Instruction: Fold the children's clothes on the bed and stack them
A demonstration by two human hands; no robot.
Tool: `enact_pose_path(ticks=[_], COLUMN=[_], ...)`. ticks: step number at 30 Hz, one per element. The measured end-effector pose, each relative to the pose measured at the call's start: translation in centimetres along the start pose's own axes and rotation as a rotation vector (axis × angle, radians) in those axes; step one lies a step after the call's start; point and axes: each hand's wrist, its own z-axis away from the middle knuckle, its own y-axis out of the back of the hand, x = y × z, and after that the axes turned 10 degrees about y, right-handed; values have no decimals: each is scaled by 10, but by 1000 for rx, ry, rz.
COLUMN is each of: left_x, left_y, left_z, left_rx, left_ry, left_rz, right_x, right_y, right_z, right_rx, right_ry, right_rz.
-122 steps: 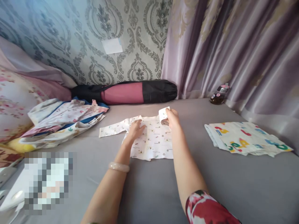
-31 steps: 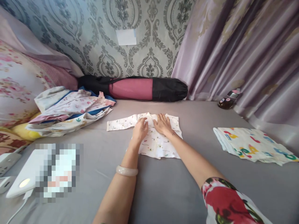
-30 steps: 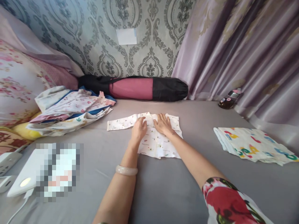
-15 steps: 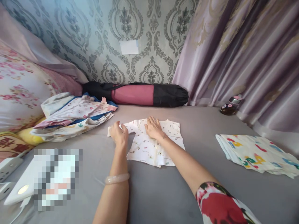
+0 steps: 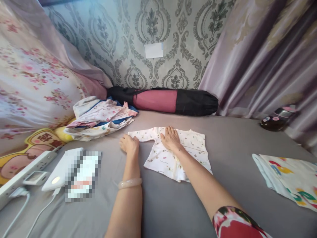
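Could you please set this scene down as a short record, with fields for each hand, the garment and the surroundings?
Left hand: at the cuff end of the sleeve; whether its grip is closed cannot be told
Right hand: spread flat on the upper part of the shirt
Shirt: white with small prints, lying on a grey sheet; one sleeve stretched out to the left
Left side: clothes pile, white power strip
Right side: folded printed cloth, bottle with pink on its lid
Back: black-and-pink roll
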Motion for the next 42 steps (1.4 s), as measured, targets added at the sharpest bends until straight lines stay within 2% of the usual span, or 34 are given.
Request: enact_pose_path(ticks=[5, 9, 11, 13, 15, 19, 23, 25, 28, 32, 38, 40, 42], left_x=[-4, -7, -7, -5, -2, 11, 24, 28, 34, 42, 56, 60, 63], left_y=[-4, -10, -12, -14, -17, -21, -22, -21, -21, -21, -16, -13, -12], left_z=[-11, -23, -28, -33, -35, -33, -31, -29, -25, -12, 6, 8, 11], left_rx=[-55, -107, -118, -126, -165, -368, -501, -573, -663, -710, -654, -648, -655], left_ry=[-20, -30, -26, -8, 57, 269, 393, 387, 305, 168, 78, 85, 103], left_rz=[-8, 55, 158, 361, 663, 1262, 1560, 1617, 1668, 1707, 1659, 1649, 1666], right_x=[0, -12, -19, -25, -27, -23, -20, -21, -29, -39, -29, -19, -7], right_y=[10, 25, 28, 29, 29, 32, 41, 46, 54, 59, 44, 41, 41], right_z=[-2, 1, 2, 3, 1, -6, -12, -15, -19, -23, -23, -21, -14], right_rx=[-32, 27, 31, -18, -84, -232, -360, -401, -441, -459, -322, -254, -139], right_ry=[13, 144, 182, 172, 159, 121, 110, 95, 37, -42, -19, -30, -122], right_rz=[0, 64, 63, 27, -9, -59, -124, -135, -134, -133, -229, -375, -632])
